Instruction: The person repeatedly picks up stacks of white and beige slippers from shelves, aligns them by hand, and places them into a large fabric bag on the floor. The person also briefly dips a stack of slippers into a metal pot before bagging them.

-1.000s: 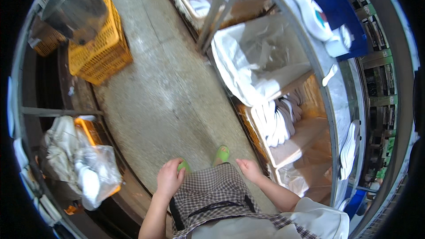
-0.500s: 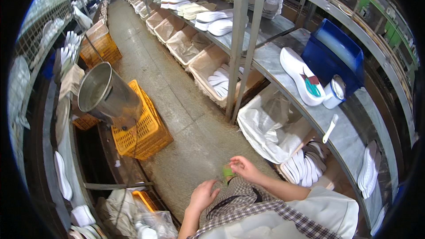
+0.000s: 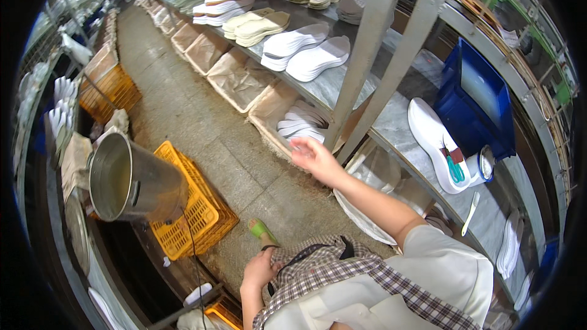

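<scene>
The long shelf (image 3: 391, 122) runs up your right side, white soles (image 3: 312, 58) stacked on it, more soles in the box (image 3: 287, 116) beneath. At your left, the steel pot (image 3: 131, 180) lies tipped against the yellow crate (image 3: 195, 214). Your right hand (image 3: 313, 156) is out, open, fingers spread, empty, just beside the box and the shelf post (image 3: 361, 67). Your left hand (image 3: 260, 269) rests at your checked apron (image 3: 330, 269), fingers curled; grip, can't tell.

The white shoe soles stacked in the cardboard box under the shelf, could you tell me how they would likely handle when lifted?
The white soles look thin and flat, so probably light and somewhat bendy. Loosely overlapped in the cardboard box, they may slide apart.
</scene>
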`<state>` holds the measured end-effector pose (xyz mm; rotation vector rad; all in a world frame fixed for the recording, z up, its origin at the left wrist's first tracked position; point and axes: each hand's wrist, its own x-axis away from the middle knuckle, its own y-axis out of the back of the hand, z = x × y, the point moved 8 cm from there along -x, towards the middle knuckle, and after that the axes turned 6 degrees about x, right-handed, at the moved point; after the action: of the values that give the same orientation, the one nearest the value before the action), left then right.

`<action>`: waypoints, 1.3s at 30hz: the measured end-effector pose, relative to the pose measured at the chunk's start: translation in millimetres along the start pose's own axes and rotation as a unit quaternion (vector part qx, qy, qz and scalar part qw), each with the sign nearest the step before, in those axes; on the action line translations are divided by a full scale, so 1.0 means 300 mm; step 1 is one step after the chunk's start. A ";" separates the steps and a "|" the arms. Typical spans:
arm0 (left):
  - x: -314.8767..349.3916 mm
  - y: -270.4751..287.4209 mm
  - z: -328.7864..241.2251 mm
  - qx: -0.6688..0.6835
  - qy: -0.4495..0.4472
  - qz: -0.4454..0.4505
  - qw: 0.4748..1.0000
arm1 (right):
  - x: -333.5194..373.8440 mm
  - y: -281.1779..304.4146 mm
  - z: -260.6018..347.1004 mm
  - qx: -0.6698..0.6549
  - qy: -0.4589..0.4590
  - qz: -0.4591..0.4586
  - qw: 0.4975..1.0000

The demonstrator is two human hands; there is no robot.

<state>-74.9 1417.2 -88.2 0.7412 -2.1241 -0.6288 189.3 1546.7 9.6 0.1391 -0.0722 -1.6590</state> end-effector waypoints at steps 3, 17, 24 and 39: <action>-0.150 0.173 0.100 -0.044 -0.024 0.003 0.999 | -0.224 0.072 0.050 0.007 0.023 -0.117 0.993; -0.638 0.817 0.454 -0.097 -0.059 0.041 0.993 | -0.844 0.814 0.003 0.025 0.180 -0.684 0.706; -0.830 0.842 0.400 -0.070 -0.022 0.052 0.996 | -1.125 1.218 -0.155 0.142 0.023 -0.662 0.736; -1.138 0.851 0.210 -0.011 0.054 0.045 0.997 | -1.487 1.783 -0.670 -0.274 -0.148 -0.590 0.745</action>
<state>-22.2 1842.5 -134.5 0.6505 -2.0352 -0.5502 783.3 1947.7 -98.3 -0.6831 0.3447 -2.8852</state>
